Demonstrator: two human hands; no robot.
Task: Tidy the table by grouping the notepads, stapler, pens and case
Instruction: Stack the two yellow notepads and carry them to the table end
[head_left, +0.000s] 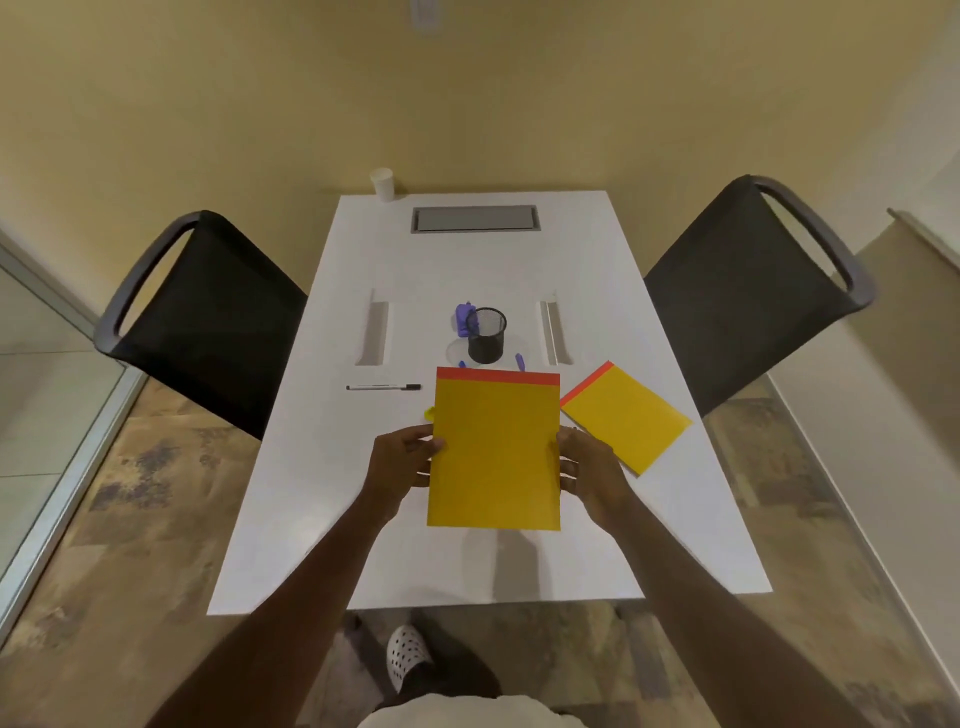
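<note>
I hold a large yellow notepad (496, 452) with a red top strip above the white table (467, 566). My left hand (402, 460) grips its left edge and my right hand (589, 465) its right edge. A second yellow notepad (626, 415) lies tilted on the table to the right. Behind the held pad stands a black mesh pen case (487, 334), with a purple stapler (464, 318) just behind it on the left. Two blue pens (519, 361) peek out at the held pad's top edge. A black-capped white marker (383, 387) lies at left. A small yellow item (430, 413) shows beside the pad.
Two black mesh chairs (208, 317) (748, 291) flank the table. A white paper cup (383, 183) stands at the far left corner, near a grey cable hatch (475, 219). Two slots (375, 332) are cut into the tabletop. My shoe (408, 654) shows under the near edge.
</note>
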